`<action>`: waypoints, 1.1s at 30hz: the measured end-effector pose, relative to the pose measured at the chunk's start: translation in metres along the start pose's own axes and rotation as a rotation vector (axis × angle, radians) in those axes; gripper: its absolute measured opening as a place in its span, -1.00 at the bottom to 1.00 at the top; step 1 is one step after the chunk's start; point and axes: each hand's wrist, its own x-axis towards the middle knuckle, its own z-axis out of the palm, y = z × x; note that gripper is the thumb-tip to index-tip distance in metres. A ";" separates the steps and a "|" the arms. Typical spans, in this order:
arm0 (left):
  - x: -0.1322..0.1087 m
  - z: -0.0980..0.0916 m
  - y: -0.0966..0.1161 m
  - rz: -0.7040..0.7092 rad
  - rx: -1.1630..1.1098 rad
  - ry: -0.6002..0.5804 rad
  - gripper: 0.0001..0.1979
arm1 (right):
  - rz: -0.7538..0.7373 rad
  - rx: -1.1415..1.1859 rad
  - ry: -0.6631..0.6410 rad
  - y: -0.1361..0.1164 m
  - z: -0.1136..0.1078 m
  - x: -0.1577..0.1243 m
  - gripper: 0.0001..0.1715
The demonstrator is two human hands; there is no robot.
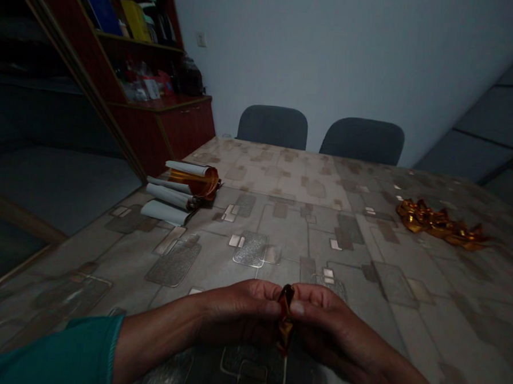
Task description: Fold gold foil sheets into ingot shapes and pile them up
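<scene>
Near the front edge of the table, a narrow piece of folded gold foil paper (285,325) is pinched between my two hands. My left hand (250,306) grips its left side with thumb and fingers, and my right hand (319,311) grips its right side. The piece stands roughly upright, its top end a little above my thumbs. Several folded gold foil pieces (441,224) lie in a row at the right of the table. On the left side is a stack of gold foil sheets (194,183) with pale backs, partly curled.
The table has a patterned cover (278,187). Behind its far edge stand two dark chairs, a left chair (272,126) and a right chair (362,139), by a pale wall. A red-brown cabinet (182,125) with filled shelves stands at the back left.
</scene>
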 end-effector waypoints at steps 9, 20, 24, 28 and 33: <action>-0.002 0.003 0.001 -0.005 -0.012 0.003 -0.56 | -0.004 0.133 -0.042 -0.010 0.006 -0.002 -0.65; -0.003 0.009 0.002 0.056 0.052 0.075 -0.56 | -0.013 0.101 0.056 -0.009 0.006 0.000 -0.64; -0.001 0.010 -0.001 0.073 0.107 0.172 -0.62 | -0.030 0.096 0.050 -0.008 0.008 0.000 -0.65; 0.001 0.008 -0.001 0.083 0.104 0.163 -0.62 | -0.008 0.125 0.035 -0.006 0.007 0.000 -0.66; 0.000 0.008 0.003 0.084 0.073 0.115 -0.67 | -0.005 0.145 0.035 -0.004 0.005 0.002 -0.65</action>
